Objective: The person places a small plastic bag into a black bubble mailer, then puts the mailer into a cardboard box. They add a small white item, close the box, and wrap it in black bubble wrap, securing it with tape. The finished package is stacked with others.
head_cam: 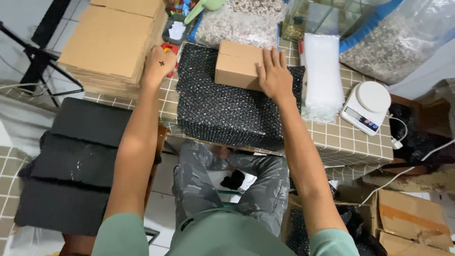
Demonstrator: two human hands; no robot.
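A small brown cardboard box [235,64] lies on a stack of black bubble wrap [222,111] on the tiled table [350,142]. My right hand [273,75] rests flat on the box's right end, fingers spread. My left hand [159,63] reaches to the table's far left corner, its back towards me and its fingers curled out of sight. A small red object [169,48] peeks out beside it; whether the hand grips that object is hidden.
Flat cardboard sheets [111,40] are stacked at the back left. A pile of clear plastic bags [322,71] and a white scale [367,105] lie to the right. Bags of gravel [246,19] stand behind. Black mats [71,161] lie left, open cartons [412,223] lower right.
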